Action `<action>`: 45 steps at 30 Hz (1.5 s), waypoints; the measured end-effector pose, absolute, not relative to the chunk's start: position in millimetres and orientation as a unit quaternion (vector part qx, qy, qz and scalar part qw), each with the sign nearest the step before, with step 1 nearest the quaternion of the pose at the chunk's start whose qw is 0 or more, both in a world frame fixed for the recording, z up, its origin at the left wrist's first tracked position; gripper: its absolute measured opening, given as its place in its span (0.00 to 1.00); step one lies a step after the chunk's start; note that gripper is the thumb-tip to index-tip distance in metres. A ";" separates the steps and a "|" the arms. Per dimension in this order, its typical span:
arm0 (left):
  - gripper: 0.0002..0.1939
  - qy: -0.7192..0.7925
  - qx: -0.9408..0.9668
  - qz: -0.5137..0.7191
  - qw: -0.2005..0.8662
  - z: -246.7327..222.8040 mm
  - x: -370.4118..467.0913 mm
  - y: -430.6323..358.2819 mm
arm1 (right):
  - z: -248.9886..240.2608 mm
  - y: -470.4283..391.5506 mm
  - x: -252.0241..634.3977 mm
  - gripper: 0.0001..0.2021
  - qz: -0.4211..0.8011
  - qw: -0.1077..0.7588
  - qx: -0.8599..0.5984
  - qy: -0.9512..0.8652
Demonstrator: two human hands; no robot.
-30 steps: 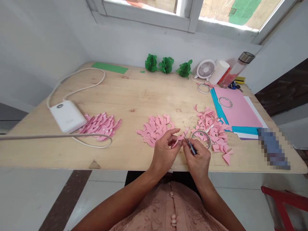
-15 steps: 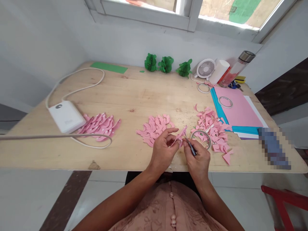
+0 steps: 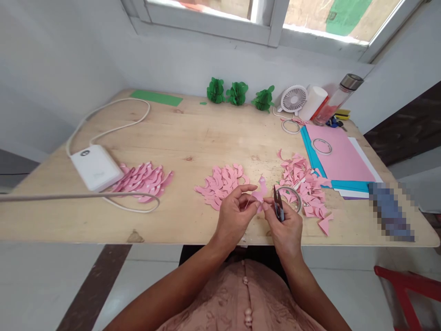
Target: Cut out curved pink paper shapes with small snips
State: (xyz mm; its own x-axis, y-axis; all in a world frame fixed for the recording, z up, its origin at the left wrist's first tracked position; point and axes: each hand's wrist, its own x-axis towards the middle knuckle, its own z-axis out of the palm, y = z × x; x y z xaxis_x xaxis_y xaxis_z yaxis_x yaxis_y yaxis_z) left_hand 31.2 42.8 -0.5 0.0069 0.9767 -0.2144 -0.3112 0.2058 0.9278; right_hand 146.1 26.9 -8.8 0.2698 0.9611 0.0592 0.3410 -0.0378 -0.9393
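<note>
1. A left hand (image 3: pixel 236 209) and a right hand (image 3: pixel 285 232) meet over the near side of the wooden surface (image 3: pixel 206 138), a pink strip (image 3: pixel 263 186) standing up between them. The left fingers (image 3: pixel 245 188) pinch it low; the right thumb presses close to its base, though whether it grips the paper cannot be told.

2. Scissors (image 3: pixel 279 214) point upward, clasped in the right fingers, blades seemingly slightly parted. The strip stands just beside them; a careless turn of the wrist could nick its edge, or a left fingertip.

3. The paper looks thin. Two hands pulling opposite ways at its base could crease or tear it.

4. A tape ring (image 3: pixel 299 202) lies just beyond the right hand, pink scraps (image 3: pixel 305 177) showing through and around it. An outward sweep of that hand could bump the ring and scatter the heap.

5. Cut pieces (image 3: pixel 222 181) lie just beyond the left hand. A loosened pinch could drop the strip, and matching pink would make it hard to pick out among the scraps.

6. Far left, a power bank (image 3: pixel 97 168) sits against a second pile (image 3: pixel 146 179), its cable (image 3: pixel 76 196) looping over the pile's near edge; a tug could drag the pieces askew.
</note>
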 end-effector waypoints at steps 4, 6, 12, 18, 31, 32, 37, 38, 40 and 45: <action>0.16 0.476 0.349 0.516 0.621 1.6 33.2 39.9 | -11.4 27.1 145.7 0.10 0.334 0.477 -0.643 -0.497; 0.16 0.476 0.357 0.509 0.622 5.4 31.3 38.7 | -12.8 27.9 146.6 0.10 0.344 0.486 -0.641 -0.483; 0.17 0.465 0.368 0.484 0.644 12.8 21.7 38.0 | -16.5 31.0 149.8 0.09 0.380 0.509 -0.636 -0.437; 0.07 0.466 0.324 0.498 0.656 12.7 27.7 39.5 | -14.1 29.0 144.9 0.10 0.436 0.524 -0.618 -0.392; 0.09 0.507 0.358 0.502 0.602 3.7 -0.4 45.8 | -19.5 22.2 146.0 0.15 0.476 0.533 -0.602 -0.356; 0.09 0.519 0.369 0.497 0.590 1.5 -8.6 46.5 | -21.2 21.2 146.6 0.15 0.471 0.527 -0.607 -0.363; 0.09 0.607 0.426 0.472 0.477 -13.4 -60.1 46.0 | -27.0 17.0 145.8 0.18 0.468 0.469 -0.625 -0.413; 0.10 0.628 0.435 0.469 0.443 -16.0 -70.6 45.1 | -26.8 16.4 144.7 0.18 0.464 0.456 -0.627 -0.428; 0.10 0.677 0.461 0.439 0.371 -19.6 -89.3 43.3 | -25.5 15.5 142.1 0.18 0.450 0.436 -0.627 -0.462; 0.09 0.779 0.534 0.267 0.192 -17.1 -113.4 42.2 | -23.1 14.7 137.3 0.16 0.393 0.404 -0.633 -0.530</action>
